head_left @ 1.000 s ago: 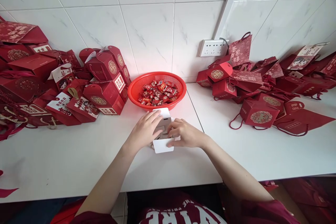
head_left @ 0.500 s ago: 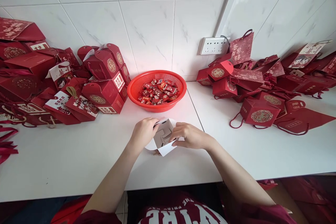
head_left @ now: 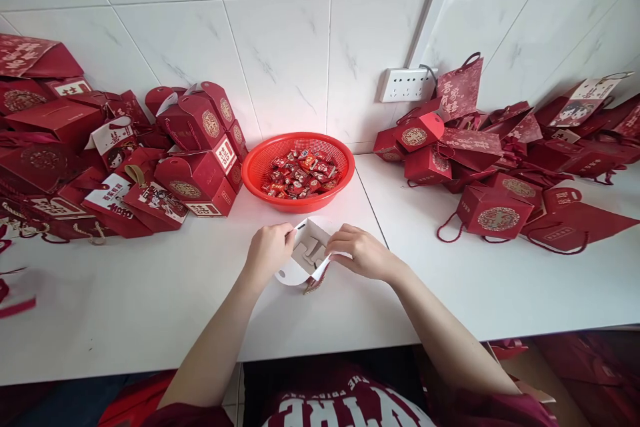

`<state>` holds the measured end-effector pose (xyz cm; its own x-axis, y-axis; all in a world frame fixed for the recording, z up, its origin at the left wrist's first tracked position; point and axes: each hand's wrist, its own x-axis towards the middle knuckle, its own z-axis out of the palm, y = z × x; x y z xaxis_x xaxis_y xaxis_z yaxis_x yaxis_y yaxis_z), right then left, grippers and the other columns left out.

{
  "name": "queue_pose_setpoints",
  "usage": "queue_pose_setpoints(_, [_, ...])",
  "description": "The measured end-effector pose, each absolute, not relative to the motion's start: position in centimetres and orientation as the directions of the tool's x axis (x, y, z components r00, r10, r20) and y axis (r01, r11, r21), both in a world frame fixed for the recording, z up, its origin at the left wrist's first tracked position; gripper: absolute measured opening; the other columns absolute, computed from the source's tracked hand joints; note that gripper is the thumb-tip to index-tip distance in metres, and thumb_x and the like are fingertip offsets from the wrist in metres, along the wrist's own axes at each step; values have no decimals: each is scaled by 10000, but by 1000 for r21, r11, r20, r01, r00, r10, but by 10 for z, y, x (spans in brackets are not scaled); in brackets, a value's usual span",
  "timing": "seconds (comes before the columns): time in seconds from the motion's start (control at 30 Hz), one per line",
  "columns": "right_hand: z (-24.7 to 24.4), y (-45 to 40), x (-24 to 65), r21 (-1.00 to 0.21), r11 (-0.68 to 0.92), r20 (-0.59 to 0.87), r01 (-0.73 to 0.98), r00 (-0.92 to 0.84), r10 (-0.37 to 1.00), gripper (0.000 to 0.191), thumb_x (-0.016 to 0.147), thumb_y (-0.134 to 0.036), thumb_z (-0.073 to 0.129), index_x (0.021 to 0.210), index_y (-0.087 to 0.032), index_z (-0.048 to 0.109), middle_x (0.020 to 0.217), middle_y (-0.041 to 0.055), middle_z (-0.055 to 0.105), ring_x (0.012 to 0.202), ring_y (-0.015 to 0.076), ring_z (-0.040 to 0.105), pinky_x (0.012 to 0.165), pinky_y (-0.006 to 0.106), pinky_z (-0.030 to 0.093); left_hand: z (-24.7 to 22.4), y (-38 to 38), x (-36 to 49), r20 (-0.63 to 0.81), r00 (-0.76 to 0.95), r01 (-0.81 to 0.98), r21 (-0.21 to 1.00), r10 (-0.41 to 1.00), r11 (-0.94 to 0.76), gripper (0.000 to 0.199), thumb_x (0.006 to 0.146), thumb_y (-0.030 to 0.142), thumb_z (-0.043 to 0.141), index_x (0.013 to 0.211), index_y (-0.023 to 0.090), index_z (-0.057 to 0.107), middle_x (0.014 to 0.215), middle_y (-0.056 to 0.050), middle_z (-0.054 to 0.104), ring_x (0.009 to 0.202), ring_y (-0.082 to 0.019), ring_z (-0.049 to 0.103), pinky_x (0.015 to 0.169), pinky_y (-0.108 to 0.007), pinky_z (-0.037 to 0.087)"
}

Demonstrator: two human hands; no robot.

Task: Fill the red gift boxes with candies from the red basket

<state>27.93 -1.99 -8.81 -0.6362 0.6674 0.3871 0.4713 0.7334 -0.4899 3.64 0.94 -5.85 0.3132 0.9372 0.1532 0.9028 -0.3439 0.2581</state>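
Between my hands stands a small gift box (head_left: 312, 248) with its top open, its white inside and bottom flaps facing up. My left hand (head_left: 270, 250) is closed on its left wall, thumb at the rim. Opposite, my right hand (head_left: 361, 252) pinches the right wall near the corner. A white rounded flap (head_left: 294, 272) juts out at the front left, and a bit of cord (head_left: 314, 283) shows under the front corner. Just behind the box sits a red plastic basket (head_left: 250, 181) holding many small red-wrapped sweets (head_left: 303, 175).
Red gift boxes (head_left: 197, 177) are piled at the left. More red boxes (head_left: 500, 210) and bags with cord handles lie at the right. A white power socket strip (head_left: 409, 85) is on the tiled wall. Dark red ribbons (head_left: 17, 307) lie at the far left edge.
The box has turned slightly, and more cord shows beneath its front corner. My left hand has shifted down along the left wall; my right hand has moved a little to the right.
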Motion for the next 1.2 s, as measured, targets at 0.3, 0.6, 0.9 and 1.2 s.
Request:
queue_pose_setpoints(0.3, [-97,-30,268,-644,496,358,583,-343,868,513,1014,-398,442,1503,-264,360,1564,113,346,1402,287,392,1115,516,396,-70,-14,42,391,213,934,187,895,-304,430,872,190,473,1297,200,533,1108,-126,678,976,-289,638,740,-365,464])
queue_pose_setpoints(0.6, [-105,-14,275,-720,471,232,510,-463,855,588,1018,-471,410,1548,-252,279,1546,114,380,1427,265,346,1158,501,324,-89,-35,29,345,339,858,268,875,-438,547,972,302,428,1505,252,315,1538,-125,415,1476,-371,254,1106,-755,-43])
queue_pose_setpoints(0.9, [-133,2,258,-889,400,297,223,-384,874,479,1019,-488,396,1401,-200,422,1305,117,572,1173,225,568,1001,401,471,-105,-35,22,85,332,455,858,940,-238,707,952,450,520,1555,298,183,1514,-100,445,1357,-273,476,1081,-444,446])
queue_pose_setpoints(1.2, [-153,21,245,-793,524,411,309,-363,836,572,1033,-553,146,1220,-177,535,1151,122,642,1060,224,618,924,376,493,-122,8,-8,25,676,237,939,737,-249,960,812,466,724,1571,337,150,1480,-154,469,1339,-359,486,1009,-533,495])
